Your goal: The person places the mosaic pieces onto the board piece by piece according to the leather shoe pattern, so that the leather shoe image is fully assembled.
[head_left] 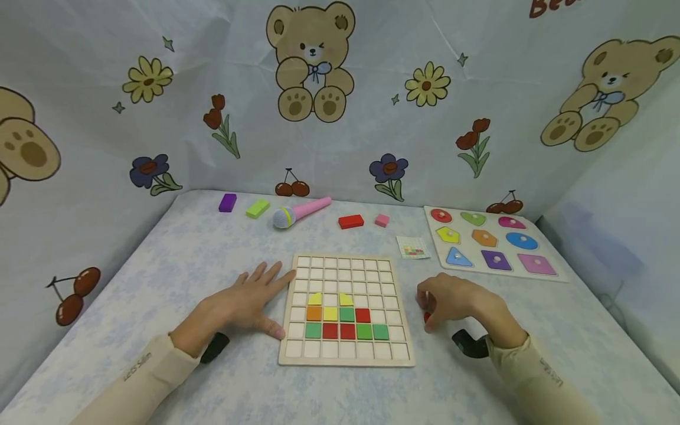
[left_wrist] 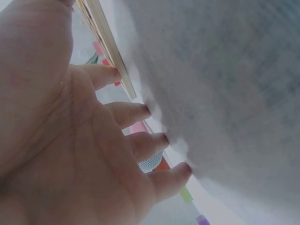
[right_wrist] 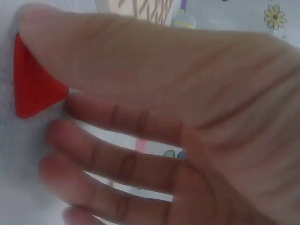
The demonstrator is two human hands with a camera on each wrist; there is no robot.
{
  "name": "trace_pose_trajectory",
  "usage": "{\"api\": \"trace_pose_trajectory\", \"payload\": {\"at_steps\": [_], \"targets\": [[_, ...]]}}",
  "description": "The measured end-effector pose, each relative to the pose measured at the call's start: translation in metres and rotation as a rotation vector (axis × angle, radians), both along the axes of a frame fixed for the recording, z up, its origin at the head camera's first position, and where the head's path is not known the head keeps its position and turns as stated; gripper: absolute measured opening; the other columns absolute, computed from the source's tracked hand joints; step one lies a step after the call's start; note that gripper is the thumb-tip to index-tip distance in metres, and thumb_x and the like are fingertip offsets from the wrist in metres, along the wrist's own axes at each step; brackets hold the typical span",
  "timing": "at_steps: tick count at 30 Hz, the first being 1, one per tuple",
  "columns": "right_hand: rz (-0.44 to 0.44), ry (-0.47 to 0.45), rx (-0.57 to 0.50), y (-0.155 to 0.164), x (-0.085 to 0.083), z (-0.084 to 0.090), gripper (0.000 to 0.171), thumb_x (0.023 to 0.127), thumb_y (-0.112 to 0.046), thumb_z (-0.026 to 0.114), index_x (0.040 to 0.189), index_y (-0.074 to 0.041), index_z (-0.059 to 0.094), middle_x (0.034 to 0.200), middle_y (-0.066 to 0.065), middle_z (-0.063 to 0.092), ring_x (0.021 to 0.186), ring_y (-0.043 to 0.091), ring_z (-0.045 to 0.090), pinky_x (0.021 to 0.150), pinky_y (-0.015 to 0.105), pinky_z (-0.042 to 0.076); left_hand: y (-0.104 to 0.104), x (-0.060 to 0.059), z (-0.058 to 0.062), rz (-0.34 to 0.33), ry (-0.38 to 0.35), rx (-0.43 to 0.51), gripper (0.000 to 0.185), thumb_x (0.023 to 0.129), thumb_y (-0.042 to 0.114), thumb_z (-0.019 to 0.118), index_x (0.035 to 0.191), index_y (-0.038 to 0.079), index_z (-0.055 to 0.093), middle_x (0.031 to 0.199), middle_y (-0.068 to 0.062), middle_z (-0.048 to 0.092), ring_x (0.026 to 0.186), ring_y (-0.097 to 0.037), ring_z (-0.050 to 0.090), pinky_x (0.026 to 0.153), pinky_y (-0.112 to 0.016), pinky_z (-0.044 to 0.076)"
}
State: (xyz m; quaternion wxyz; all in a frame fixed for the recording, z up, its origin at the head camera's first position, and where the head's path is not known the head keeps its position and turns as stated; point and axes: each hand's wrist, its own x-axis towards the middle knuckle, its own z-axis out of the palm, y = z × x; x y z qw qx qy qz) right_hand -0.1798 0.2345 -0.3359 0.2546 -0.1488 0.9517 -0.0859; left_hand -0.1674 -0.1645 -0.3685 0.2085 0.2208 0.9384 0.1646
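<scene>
Red and small, a wooden tile (right_wrist: 33,84) sits pinched between the thumb and forefinger of the right hand (head_left: 457,304), on the table just right of the square wooden grid board (head_left: 347,268). The left hand (head_left: 247,304) lies flat, fingers spread, touching the board's left edge. Behind lie a pink toy microphone (head_left: 303,212), loose coloured blocks and a shape puzzle (head_left: 491,242). Most of the tile is hidden by fingers.
</scene>
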Motion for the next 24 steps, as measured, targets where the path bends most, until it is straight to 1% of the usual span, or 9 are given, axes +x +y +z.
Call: {"api": "trace_pose_trajectory", "payload": {"at_steps": [3, 7, 10, 14, 16, 18, 21, 24], "targets": [[-0.005, -0.004, -0.007, 0.002, -0.002, -0.001, 0.030, 0.073, -0.021, 0.090, 0.086, -0.018, 0.063, 0.080, -0.002, 0.060, 0.078, 0.017, 0.054, 0.068, 0.032, 0.048, 0.001, -0.001, 0.000, -0.005, 0.008, -0.008, 0.122, 0.071, 0.063, 0.080, 0.163, 0.018, 0.013, 0.168, -0.020, 0.003, 0.153, -0.048, -0.003, 0.116, -0.072, 0.005], [0.013, -0.022, -0.029, 0.003, -0.002, -0.001, 0.025, 0.076, -0.016, 0.088, 0.084, -0.018, 0.064, 0.080, -0.002, 0.061, 0.077, 0.017, 0.055, 0.067, 0.031, 0.048, 0.001, -0.003, 0.000, -0.009, 0.017, -0.019, 0.123, 0.071, 0.063, 0.080, 0.163, 0.017, 0.013, 0.168, -0.020, 0.003, 0.153, -0.048, -0.003, 0.116, -0.072, 0.006], [0.026, -0.029, -0.037, 0.003, -0.002, 0.000, 0.022, 0.078, -0.011, 0.084, 0.086, -0.019, 0.065, 0.082, -0.002, 0.062, 0.077, 0.017, 0.056, 0.067, 0.032, 0.050, 0.001, -0.003, 0.000, -0.010, 0.014, -0.012, 0.123, 0.070, 0.063, 0.080, 0.163, 0.017, 0.013, 0.168, -0.020, 0.003, 0.153, -0.048, -0.003, 0.116, -0.072, 0.005], [0.051, -0.006, -0.075, 0.003, -0.005, 0.003, 0.018, 0.081, -0.006, 0.079, 0.088, -0.019, 0.070, 0.084, -0.003, 0.064, 0.077, 0.016, 0.056, 0.066, 0.031, 0.052, 0.001, -0.002, -0.001, -0.009, 0.009, -0.006, 0.123, 0.070, 0.063, 0.080, 0.163, 0.017, 0.014, 0.168, -0.020, 0.003, 0.153, -0.048, -0.003, 0.116, -0.072, 0.005], [0.089, 0.027, -0.109, 0.003, -0.007, 0.004, 0.015, 0.084, -0.005, 0.077, 0.088, -0.019, 0.072, 0.081, -0.004, 0.064, 0.075, 0.014, 0.056, 0.065, 0.027, 0.051, 0.001, -0.002, -0.001, -0.008, 0.006, -0.006, 0.123, 0.070, 0.063, 0.080, 0.163, 0.017, 0.013, 0.168, -0.020, 0.003, 0.153, -0.048, -0.003, 0.116, -0.072, 0.005], [0.144, 0.086, -0.152, 0.002, -0.009, 0.006, 0.013, 0.086, -0.005, 0.076, 0.090, -0.017, 0.074, 0.080, -0.006, 0.065, 0.073, 0.011, 0.056, 0.065, 0.024, 0.051, 0.001, -0.002, -0.001, -0.007, 0.005, -0.006, 0.123, 0.070, 0.063, 0.080, 0.163, 0.017, 0.013, 0.168, -0.020, 0.002, 0.153, -0.048, -0.003, 0.116, -0.072, 0.005], [0.224, 0.167, -0.242, -0.002, -0.010, 0.008, 0.013, 0.089, -0.006, 0.074, 0.099, -0.014, 0.075, 0.087, -0.005, 0.068, 0.075, 0.010, 0.056, 0.066, 0.021, 0.052, 0.001, -0.002, -0.001, -0.005, 0.007, -0.004, 0.123, 0.070, 0.063, 0.080, 0.163, 0.017, 0.013, 0.168, -0.020, 0.002, 0.153, -0.048, -0.003, 0.116, -0.072, 0.005], [0.297, 0.200, -0.327, -0.010, -0.009, 0.006, 0.015, 0.093, -0.006, 0.070, 0.106, -0.013, 0.074, 0.095, -0.004, 0.069, 0.080, 0.009, 0.057, 0.071, 0.022, 0.053, 0.000, -0.001, 0.000, -0.006, 0.013, -0.004, 0.122, 0.071, 0.063, 0.080, 0.163, 0.017, 0.013, 0.168, -0.021, 0.003, 0.153, -0.048, -0.003, 0.116, -0.072, 0.005]]}}
